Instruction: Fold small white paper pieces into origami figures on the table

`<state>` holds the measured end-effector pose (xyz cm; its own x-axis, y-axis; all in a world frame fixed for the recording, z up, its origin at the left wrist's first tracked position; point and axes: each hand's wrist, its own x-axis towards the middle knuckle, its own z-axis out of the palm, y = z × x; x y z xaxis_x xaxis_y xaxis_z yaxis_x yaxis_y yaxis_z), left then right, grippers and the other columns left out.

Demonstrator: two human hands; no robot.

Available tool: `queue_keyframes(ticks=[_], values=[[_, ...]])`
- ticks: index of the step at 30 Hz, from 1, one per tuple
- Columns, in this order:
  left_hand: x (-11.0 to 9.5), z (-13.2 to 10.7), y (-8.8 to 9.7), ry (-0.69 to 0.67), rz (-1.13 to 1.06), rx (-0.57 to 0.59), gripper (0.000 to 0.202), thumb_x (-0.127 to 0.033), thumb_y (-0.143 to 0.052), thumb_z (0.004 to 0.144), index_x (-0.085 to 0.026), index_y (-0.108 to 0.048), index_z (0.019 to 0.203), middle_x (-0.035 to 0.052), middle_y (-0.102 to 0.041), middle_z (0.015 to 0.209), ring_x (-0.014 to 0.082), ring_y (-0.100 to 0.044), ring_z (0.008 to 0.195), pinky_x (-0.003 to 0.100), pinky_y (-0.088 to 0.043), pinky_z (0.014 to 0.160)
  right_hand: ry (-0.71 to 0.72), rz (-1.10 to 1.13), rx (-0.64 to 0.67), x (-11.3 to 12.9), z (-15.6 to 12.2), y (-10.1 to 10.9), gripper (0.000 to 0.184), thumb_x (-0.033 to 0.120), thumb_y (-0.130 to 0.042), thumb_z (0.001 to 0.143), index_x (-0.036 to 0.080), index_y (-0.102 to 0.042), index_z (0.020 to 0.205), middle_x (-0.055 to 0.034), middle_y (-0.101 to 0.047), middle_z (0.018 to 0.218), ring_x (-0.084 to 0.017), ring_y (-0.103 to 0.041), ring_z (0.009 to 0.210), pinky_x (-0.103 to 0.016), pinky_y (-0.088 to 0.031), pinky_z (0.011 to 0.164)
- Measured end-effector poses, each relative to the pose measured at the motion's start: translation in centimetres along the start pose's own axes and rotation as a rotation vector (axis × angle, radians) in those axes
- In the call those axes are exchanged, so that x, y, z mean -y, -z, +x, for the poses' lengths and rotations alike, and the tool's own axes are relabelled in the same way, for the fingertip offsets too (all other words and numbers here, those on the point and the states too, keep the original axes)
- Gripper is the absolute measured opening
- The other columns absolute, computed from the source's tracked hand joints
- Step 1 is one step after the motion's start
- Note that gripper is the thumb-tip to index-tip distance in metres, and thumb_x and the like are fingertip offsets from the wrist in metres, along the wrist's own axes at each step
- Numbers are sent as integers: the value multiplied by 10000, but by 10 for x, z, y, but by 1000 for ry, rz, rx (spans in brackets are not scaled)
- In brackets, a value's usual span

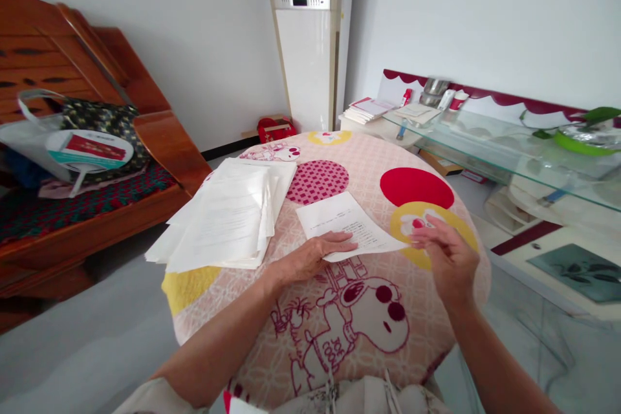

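Observation:
A small sheet of white paper [320,214] with lines of dark print lies on the round table's patterned cloth, its right corner drawn out towards my right hand. My left hand [310,257] rests on the sheet's lower edge with its fingers stretched out flat. Just beyond the right corner, my right hand [451,259] is raised above the cloth. Its fingers are bent and loosely apart, and I see nothing between them. A loose, uneven stack of larger white papers [228,213] lies to the left of the small sheet.
The round table [359,168] wears a pink cloth with cartoon figures and coloured circles. A wooden bench [165,149] with bags and a hand fan stands left. To the right is a glass-topped cabinet [504,149] with books, cups and a plant. A tall white air conditioner [305,58] stands behind.

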<state>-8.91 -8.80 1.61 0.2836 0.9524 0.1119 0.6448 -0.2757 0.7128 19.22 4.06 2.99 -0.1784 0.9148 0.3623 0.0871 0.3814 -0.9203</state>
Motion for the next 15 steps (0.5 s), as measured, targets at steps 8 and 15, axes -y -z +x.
queue_keyframes(ticks=[8, 15], values=[[-24, 0, 9, -31, -188, -12, 442, -283, -557, 1007, -352, -629, 1438, 46, -544, 1561, 260, -533, 1436, 470, -422, 1203, 76, -71, 593, -22, 12, 8, 276, 324, -768, 773, 247, -835, 1030, -125, -763, 1253, -313, -661, 1273, -509, -477, 1135], [-2, -4, 4, 256, -259, -278, 445, -560, -623, 912, -190, -686, 674, 23, -672, 640, 175, -613, 577, 262, -474, 516, -96, -152, 650, -21, 38, -22, 221, 357, -716, 789, 156, -803, 764, -30, -716, 650, -210, -662, 615, -283, -521, 550]])
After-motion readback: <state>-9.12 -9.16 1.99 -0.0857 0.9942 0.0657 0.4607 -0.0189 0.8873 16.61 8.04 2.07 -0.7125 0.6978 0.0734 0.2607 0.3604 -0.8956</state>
